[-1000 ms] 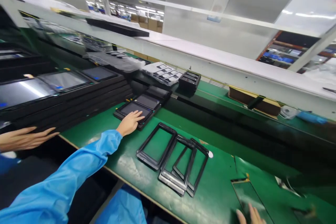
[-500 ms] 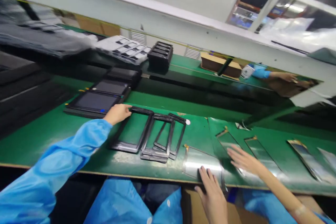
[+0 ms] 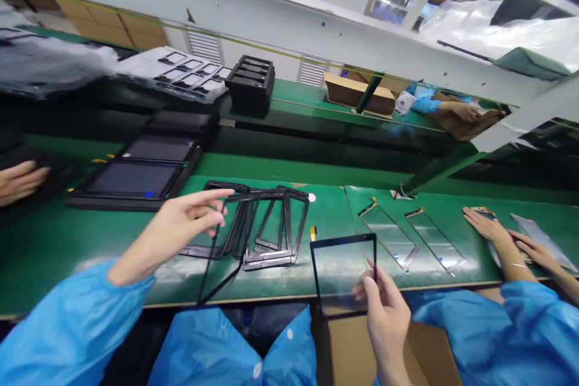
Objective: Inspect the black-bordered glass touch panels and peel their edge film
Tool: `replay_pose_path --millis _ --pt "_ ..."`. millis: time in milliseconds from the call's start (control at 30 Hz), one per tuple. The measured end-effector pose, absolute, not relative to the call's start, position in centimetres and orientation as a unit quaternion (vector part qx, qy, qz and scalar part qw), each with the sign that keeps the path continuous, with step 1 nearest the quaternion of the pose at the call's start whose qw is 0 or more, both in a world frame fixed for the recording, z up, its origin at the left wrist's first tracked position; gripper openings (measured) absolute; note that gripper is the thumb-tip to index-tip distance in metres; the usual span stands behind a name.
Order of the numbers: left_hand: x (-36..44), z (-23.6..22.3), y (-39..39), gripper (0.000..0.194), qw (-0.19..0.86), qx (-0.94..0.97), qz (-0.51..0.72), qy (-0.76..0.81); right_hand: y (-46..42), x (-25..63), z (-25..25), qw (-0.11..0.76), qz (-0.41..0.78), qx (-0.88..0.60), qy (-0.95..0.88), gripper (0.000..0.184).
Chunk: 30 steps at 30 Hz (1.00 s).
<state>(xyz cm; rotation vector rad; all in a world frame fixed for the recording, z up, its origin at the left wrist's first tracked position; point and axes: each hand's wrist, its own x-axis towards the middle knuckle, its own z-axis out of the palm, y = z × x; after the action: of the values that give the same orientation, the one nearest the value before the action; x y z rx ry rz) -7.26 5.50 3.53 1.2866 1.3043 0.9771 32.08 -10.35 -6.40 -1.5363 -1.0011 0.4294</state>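
Note:
My left hand (image 3: 174,229) pinches a thin black rectangular frame (image 3: 225,283) by its upper left side. The frame hangs tilted above the bench's front part. Over the bench edge, my right hand (image 3: 386,313) grips a clear glass touch panel (image 3: 341,274) with a black border by its right side. An orange flex tab (image 3: 313,233) shows at the panel's top left. Between the hands, several more black frames (image 3: 271,261) lie overlapping on the green bench (image 3: 289,286).
Two glass panels (image 3: 391,235) lie to the right. Beyond them, a co-worker's hands (image 3: 486,226) touch a stack of panels. Another person's hand (image 3: 22,182) is at far left, near black trays holding screens (image 3: 136,179). An open cardboard box (image 3: 353,350) sits below the bench edge.
My left hand has lifted a black frame off the bench. My right hand has raised the glass panel from lying flat. The co-worker's hand has moved right, away from the loose panels.

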Motion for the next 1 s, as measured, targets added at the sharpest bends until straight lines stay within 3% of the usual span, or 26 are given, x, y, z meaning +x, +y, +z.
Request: replay_pose_path --millis 133,267,700,1000 --pt "-5.2 4.6 3.2 0.045 0.507 0.541 0.428 0.517 -8.8 27.1 -6.4 0.622 0.426 -0.572 -0.323 0.058" --pt "-4.0 5.1 1.6 0.040 0.523 0.538 0.442 0.491 -8.3 23.6 -6.1 0.623 0.510 -0.515 -0.294 0.061" --pt "-0.7 2.9 -0.1 0.032 0.535 0.527 0.495 0.437 -7.7 22.2 -5.0 0.623 0.508 -0.522 -0.284 0.066" --pt "0.4 1.5 0.0 0.043 0.634 0.448 0.468 0.423 -8.6 21.8 -5.5 0.623 0.467 -0.555 -0.292 0.068"
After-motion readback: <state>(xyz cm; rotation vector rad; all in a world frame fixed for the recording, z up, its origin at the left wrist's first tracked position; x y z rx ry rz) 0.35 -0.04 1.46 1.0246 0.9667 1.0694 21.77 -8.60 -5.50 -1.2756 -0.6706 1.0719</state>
